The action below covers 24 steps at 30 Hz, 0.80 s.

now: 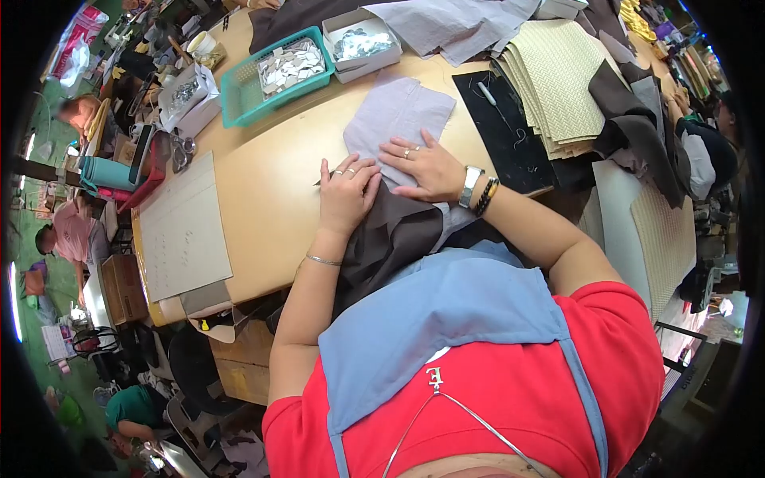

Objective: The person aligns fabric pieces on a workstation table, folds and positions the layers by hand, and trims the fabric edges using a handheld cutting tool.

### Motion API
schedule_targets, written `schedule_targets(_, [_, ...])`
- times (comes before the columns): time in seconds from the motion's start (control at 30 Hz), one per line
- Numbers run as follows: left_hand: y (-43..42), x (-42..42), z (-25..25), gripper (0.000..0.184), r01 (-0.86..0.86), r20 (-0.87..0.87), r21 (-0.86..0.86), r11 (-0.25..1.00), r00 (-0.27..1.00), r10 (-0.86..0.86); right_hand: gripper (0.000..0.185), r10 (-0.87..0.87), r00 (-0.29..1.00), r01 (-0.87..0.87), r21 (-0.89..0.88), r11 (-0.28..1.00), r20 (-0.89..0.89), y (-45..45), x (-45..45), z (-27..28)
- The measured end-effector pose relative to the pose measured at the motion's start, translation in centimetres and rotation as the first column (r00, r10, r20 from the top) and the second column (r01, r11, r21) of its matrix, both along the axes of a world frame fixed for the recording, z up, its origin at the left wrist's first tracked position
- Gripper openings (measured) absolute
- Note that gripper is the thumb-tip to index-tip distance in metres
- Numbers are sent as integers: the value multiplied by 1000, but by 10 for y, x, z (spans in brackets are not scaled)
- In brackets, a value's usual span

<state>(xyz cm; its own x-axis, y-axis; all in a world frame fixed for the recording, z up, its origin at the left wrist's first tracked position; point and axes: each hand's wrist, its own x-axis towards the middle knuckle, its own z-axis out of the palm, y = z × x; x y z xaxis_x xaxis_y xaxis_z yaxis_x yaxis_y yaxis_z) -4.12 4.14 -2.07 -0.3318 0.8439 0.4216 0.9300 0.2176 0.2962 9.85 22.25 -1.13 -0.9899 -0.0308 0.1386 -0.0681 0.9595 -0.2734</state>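
A light grey-lilac piece of cloth point(390, 111) lies on the tan table in front of me, with dark brown cloth point(398, 227) bunched below it and hanging over the near edge. My right hand point(426, 166) rests flat on the light cloth, fingers spread and thumb out. My left hand point(347, 191) lies at the cloth's left edge, its fingers bent a little and apart, their tips touching the cloth. A small dark point shows beside its outer finger; I cannot tell what it is. The underside of the left palm is hidden.
A teal basket point(239, 99) of small pale pieces and a white box point(358, 68) of shiny pieces stand behind. Right are a black mat point(486, 151) with a white-handled tool and stacked cream woven sheets point(550, 80). A marked grey sheet point(187, 231) lies left.
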Motion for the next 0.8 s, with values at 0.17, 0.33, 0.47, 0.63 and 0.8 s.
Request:
schedule_targets(0.17, [0,0,0,14,11,14,-15,1000,1000,-11,73,-127,992,127,-6,992,20,27,-13,-5])
schedule_targets(0.33, [-6,6,8,18,-15,-22,-91,996,1000,13,76,-333,942,335,100,937,-43,81,-42,-16])
schedule_targets(0.47, [-9,10,12,22,-43,-83,-161,986,996,29,76,-394,919,381,237,894,7,80,-50,-7])
schedule_targets(0.63, [-9,11,7,21,-42,-31,-79,996,999,39,59,120,993,-118,-86,989,16,16,-8,6])
schedule_targets(0.8, [-17,8,4,15,-5,188,75,997,982,-9,62,92,995,-98,-134,986,-46,3,-3,-9])
